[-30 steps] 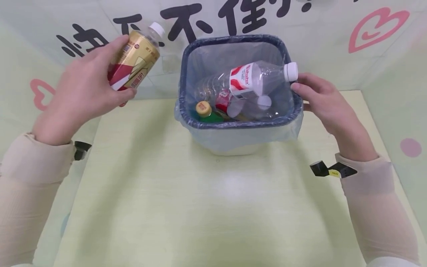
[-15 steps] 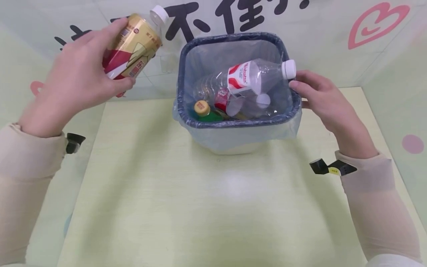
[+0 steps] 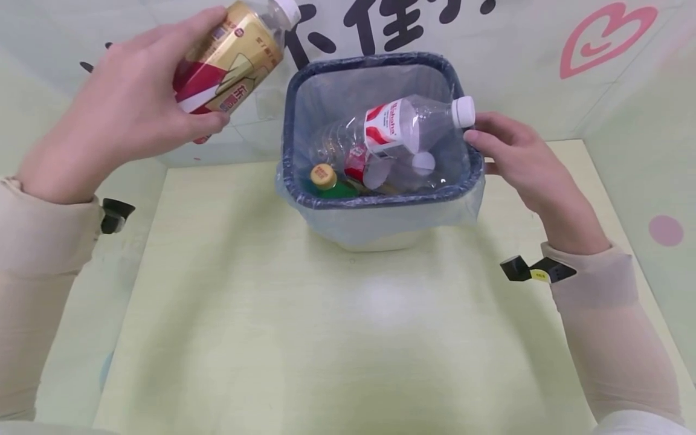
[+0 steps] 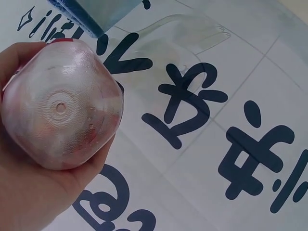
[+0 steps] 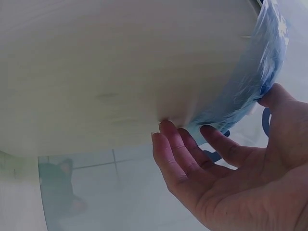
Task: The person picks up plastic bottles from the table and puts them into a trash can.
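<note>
My left hand (image 3: 127,99) grips a plastic drink bottle (image 3: 239,57) with a gold and red label and a white cap, held tilted to the left of the trash bin (image 3: 370,202). The left wrist view faces the bottle's base (image 4: 60,106). My right hand (image 3: 527,163) holds the bin at its right rim. In the right wrist view, the thumb is at the lined rim and the other fingers (image 5: 178,149) are against or close to the outer wall. A clear water bottle (image 3: 386,127) with a red and white label leans inside the bin, its white cap over the rim near my thumb.
A translucent bluish liner (image 3: 375,223) folds over the bin's rim. Inside lie a green bottle with a yellow cap (image 3: 323,176) and other bottles. The bin stands on a pale table (image 3: 348,332), close to a wall (image 3: 522,54) with black lettering and a pink heart.
The left hand has raised the gold and red bottle and brought it slightly right, nearer the bin. My right hand stays at the rim. The head view has shifted slightly.
</note>
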Available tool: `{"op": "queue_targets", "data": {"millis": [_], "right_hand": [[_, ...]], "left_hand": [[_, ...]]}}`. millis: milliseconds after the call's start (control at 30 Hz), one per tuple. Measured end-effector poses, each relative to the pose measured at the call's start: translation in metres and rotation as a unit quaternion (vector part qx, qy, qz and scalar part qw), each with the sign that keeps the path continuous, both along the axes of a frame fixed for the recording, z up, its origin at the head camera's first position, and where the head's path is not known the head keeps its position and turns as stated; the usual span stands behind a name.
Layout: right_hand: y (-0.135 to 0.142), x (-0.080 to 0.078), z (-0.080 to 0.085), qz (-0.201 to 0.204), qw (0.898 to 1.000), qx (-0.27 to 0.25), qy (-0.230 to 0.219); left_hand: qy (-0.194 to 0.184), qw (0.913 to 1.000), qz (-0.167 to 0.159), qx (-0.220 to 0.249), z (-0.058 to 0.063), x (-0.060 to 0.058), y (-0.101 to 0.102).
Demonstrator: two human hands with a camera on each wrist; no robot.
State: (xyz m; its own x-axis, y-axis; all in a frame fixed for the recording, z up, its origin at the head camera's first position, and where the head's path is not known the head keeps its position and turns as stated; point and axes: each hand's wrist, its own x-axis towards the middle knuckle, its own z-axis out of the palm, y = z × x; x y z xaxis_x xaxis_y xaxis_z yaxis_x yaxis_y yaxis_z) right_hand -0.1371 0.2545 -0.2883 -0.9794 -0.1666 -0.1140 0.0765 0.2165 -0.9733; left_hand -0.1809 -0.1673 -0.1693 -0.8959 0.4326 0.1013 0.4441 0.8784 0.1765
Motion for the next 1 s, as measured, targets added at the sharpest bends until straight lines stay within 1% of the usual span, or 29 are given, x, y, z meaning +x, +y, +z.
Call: {"op": "queue_targets", "data": {"millis": [100, 367, 567, 633, 767, 867, 1000], "right_hand": [[0.001, 0.0, 0.0, -0.001, 1.0, -0.003, -0.001], [0.001, 0.0, 0.0, -0.01, 1.0, 0.016, -0.001], [-0.001, -0.001, 0.0, -0.009, 1.0, 0.015, 0.005], [-0.002, -0.001, 0.001, -0.008, 1.0, 0.016, 0.007], [-0.004, 0.0, 0.001, -0.007, 1.0, 0.019, 0.008], [-0.004, 0.0, 0.001, -0.005, 1.0, 0.019, 0.009], [-0.002, 0.001, 0.0, -0.006, 1.0, 0.018, 0.007]], "left_hand": [[-0.002, 1.0, -0.003, -0.004, 0.001, -0.001, 0.003], [-0.013, 0.9998, -0.008, -0.011, 0.004, -0.008, 0.01], [-0.022, 0.9995, -0.024, -0.006, 0.007, -0.011, 0.02], [-0.015, 0.9992, -0.036, -0.013, 0.008, -0.013, 0.025], [0.012, 0.998, -0.058, -0.024, 0.01, -0.015, 0.032], [0.035, 0.9959, -0.08, -0.025, 0.01, -0.015, 0.036], [0.053, 0.9924, -0.108, -0.026, 0.011, -0.017, 0.042]]}}
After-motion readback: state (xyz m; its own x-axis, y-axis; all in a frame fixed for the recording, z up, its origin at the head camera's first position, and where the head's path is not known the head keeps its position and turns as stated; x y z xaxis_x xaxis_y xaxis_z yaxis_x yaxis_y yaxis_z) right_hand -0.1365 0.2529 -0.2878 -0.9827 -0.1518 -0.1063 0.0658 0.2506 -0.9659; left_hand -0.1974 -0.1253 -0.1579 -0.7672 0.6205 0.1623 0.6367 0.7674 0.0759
